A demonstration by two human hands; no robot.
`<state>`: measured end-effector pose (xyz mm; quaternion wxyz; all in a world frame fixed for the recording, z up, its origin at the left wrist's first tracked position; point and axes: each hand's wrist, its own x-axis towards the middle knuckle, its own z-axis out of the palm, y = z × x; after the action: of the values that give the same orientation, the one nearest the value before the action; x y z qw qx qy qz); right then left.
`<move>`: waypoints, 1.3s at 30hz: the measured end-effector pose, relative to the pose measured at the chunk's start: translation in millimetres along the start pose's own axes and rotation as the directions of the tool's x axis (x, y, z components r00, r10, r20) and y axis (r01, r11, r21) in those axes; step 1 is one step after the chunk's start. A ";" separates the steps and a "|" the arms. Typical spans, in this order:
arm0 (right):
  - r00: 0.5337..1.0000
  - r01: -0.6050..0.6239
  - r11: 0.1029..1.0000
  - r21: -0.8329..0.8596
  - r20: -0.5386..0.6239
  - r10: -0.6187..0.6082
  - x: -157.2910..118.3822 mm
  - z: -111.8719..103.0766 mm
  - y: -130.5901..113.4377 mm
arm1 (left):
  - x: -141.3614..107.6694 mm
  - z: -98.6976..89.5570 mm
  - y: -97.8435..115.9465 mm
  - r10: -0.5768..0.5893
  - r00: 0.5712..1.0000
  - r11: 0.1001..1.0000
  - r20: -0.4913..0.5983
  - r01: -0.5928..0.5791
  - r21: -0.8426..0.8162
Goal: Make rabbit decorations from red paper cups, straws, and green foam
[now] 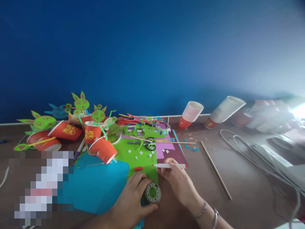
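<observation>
My left hand (pixel 136 195) is curled round a roll of tape (pixel 152 192) that lies flat, with green showing through its hole. A white marker (pixel 171 165) with a red end and an exposed red tip is pinched in my right hand (pixel 176 178), its tip pointing left. The marker's red cap (pixel 138 169) lies on the green paper (pixel 124 156), just above my left hand. Small white squares (pixel 141 153) are scattered over this paper. Blue paper (pixel 95 184) spreads out to the left of my left hand.
Red cups with green paper animal heads (pixel 81 103) crowd the left. Scissors (pixel 150 143), straws and green scraps (pixel 152 130) lie behind the hands. Stacked cups (pixel 190 115) lean at the back. A wooden stick (pixel 215 170) and a power strip (pixel 271 155) with cables are right.
</observation>
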<state>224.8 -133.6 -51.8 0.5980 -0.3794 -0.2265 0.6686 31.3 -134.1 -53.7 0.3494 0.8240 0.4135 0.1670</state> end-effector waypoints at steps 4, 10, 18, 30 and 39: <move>1.000 0.023 0.999 -0.033 0.005 -0.023 1.6 0.3 1.2 | 1.2 1.0 -1.4 0.002 1.000 1.000 0.000 -0.002 0.012; 0.999 0.034 0.995 -0.090 0.015 -0.032 0.2 0.7 1.3 | 1.0 -0.6 -1.4 0.020 1.000 1.000 -0.001 -0.020 0.007; 0.999 0.045 0.989 -0.144 0.024 -0.042 -0.8 1.4 0.8 | -0.9 -2.2 -0.7 0.044 0.999 0.999 0.010 -0.044 -0.006; 1.000 -0.018 0.981 -0.193 -0.027 0.013 -6.4 5.3 -0.8 | -3.4 -0.7 -2.3 0.092 0.996 0.994 -0.014 -0.091 0.062; 0.996 -0.088 0.977 -0.196 -0.046 0.081 -8.8 5.0 -4.1 | -2.7 -0.7 -2.3 0.194 0.977 0.967 -0.086 -0.176 0.183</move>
<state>223.4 -140.7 -43.5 0.5327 -0.4588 -0.2641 0.6603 28.0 -135.0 -54.8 0.2370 0.8767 0.3653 0.2042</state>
